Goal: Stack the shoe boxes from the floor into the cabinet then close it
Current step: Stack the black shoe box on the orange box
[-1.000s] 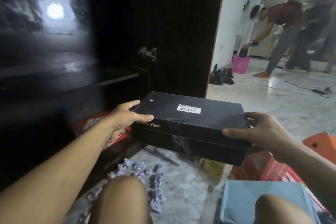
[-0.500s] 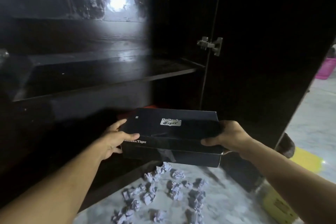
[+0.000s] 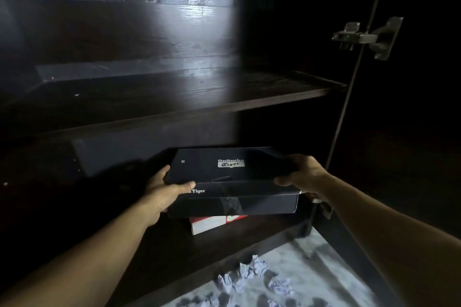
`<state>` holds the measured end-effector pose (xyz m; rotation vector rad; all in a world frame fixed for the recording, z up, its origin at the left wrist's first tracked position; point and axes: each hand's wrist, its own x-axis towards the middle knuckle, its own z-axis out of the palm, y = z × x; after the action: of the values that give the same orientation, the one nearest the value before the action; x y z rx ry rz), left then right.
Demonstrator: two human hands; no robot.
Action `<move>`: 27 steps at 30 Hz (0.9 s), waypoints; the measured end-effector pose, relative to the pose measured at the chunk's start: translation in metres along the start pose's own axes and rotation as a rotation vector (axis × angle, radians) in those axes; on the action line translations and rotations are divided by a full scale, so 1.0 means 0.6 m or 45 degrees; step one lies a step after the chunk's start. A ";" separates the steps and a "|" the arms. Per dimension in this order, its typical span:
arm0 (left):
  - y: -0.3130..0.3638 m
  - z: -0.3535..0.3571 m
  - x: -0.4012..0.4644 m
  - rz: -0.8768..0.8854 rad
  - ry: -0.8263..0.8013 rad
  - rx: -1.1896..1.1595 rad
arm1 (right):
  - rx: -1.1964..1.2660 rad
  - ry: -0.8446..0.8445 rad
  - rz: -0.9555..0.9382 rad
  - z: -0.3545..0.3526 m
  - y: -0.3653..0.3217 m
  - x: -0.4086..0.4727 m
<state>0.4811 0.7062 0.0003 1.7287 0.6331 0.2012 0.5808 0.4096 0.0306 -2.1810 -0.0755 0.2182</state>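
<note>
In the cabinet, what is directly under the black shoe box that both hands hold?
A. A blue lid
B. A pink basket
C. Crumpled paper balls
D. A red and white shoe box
D: the black shoe box, held by the left hand and the right hand, sits over a red and white shoe box whose front edge shows below it in the cabinet's lowest compartment.

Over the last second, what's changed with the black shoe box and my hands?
The black shoe box has gone from out over the floor into the cabinet, and now sits over the red and white box under the shelf. Nothing was let go: the left hand and right hand still grip its ends, lid on.
</note>
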 end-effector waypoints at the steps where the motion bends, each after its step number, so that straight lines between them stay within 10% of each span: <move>1: -0.004 0.007 0.010 0.013 0.020 0.002 | -0.049 0.004 -0.022 0.007 0.004 0.013; 9: -0.003 0.084 0.043 0.140 0.358 0.054 | -0.746 0.456 -0.365 0.061 0.009 0.062; 27: 0.039 0.115 -0.008 0.213 0.356 0.605 | -0.808 0.123 -0.241 -0.020 -0.012 -0.042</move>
<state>0.5158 0.6421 0.0050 2.2375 0.7838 0.4439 0.5582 0.4008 0.0464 -2.7892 -0.3330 -0.0297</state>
